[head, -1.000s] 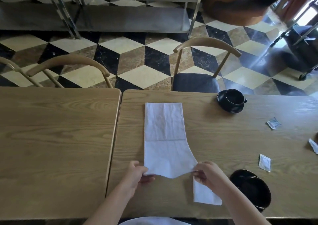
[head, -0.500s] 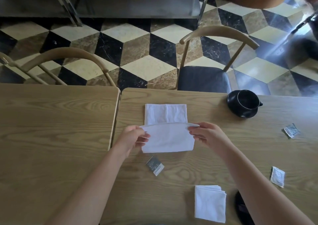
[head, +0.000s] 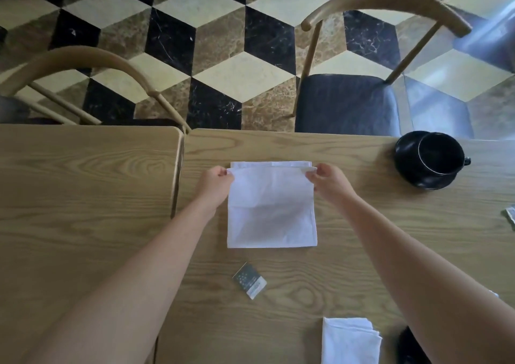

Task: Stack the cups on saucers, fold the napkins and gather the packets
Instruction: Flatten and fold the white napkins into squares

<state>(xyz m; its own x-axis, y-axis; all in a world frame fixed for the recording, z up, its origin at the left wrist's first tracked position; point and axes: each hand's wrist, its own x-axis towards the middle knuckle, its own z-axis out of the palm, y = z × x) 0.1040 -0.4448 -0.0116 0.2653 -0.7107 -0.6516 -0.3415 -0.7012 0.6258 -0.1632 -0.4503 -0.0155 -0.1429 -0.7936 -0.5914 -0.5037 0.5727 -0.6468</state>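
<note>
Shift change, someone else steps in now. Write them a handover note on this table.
Left hand: grip shut on the napkin's far left corner.
Right hand: grip shut on its far right corner; the top layer almost meets the far edge.
Done: a folded napkin lies near the front edge; one cup sits on its saucer, far right.
Loose: dark packet in front of the napkin, another packet at the right edge. A dark item shows by the right arm; cannot tell what.
Left: press this fold, gather the packets, check remaining cups.
</note>
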